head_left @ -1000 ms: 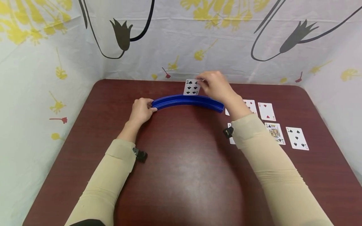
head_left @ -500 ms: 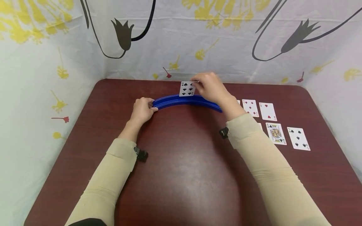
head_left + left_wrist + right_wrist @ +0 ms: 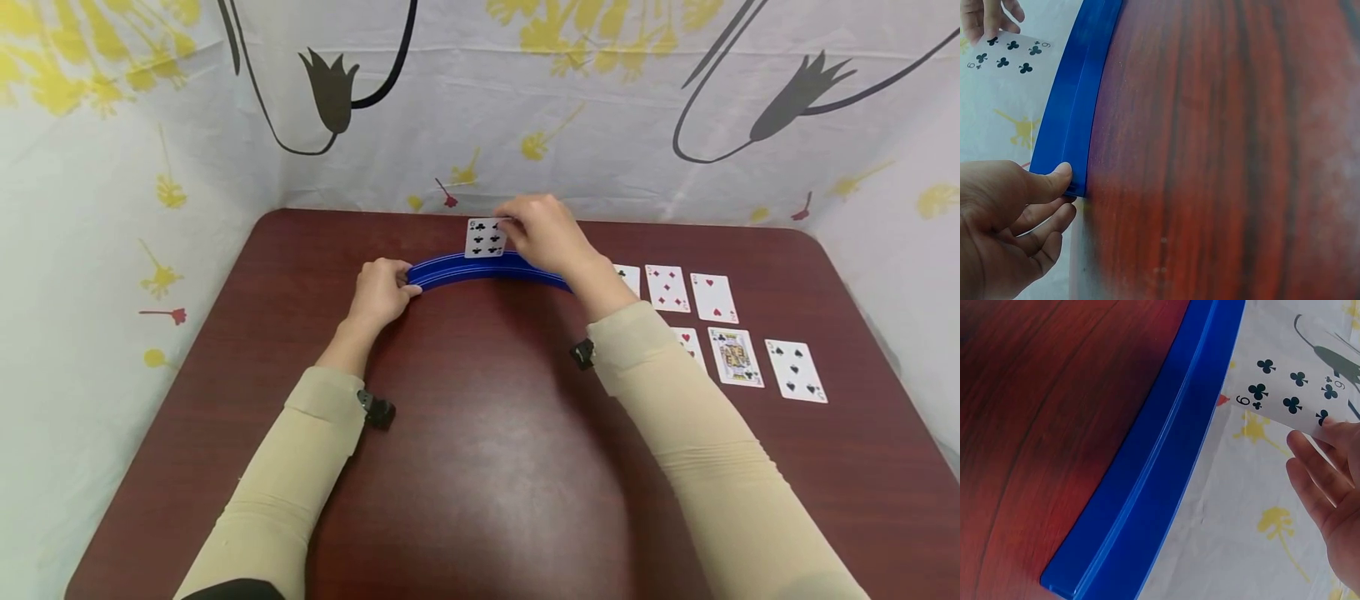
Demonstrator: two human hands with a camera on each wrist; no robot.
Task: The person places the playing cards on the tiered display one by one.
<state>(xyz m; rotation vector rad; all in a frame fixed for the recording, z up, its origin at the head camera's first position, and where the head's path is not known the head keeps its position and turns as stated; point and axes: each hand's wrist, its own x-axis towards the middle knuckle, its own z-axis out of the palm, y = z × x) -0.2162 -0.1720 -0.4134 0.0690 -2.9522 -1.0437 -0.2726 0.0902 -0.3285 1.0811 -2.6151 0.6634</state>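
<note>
A curved blue card holder (image 3: 457, 269) stands toward the back of the table. My left hand (image 3: 379, 290) grips its left end; in the left wrist view the thumb lies on the holder (image 3: 1075, 94) and the fingers are under its end. Between thumb and fingers my right hand (image 3: 550, 235) pinches the six of clubs (image 3: 484, 238) by its upper right corner. The card is upright, face toward me, its lower edge at the holder's back rim. Whether it sits in the slot I cannot tell. The right wrist view shows the same six of clubs (image 3: 1291, 387) beyond the holder.
On the right lie face-up cards in two rows, among them a five of diamonds (image 3: 667, 288), a two of hearts (image 3: 714, 297), a king of clubs (image 3: 736, 357) and a five of spades (image 3: 796, 370). My right forearm covers some. A patterned cloth (image 3: 480, 108) hangs behind the table.
My right hand has moved left along the holder, carrying the six of clubs with it. More of the cards on the right show now. The left hand keeps its grip on the holder's end.
</note>
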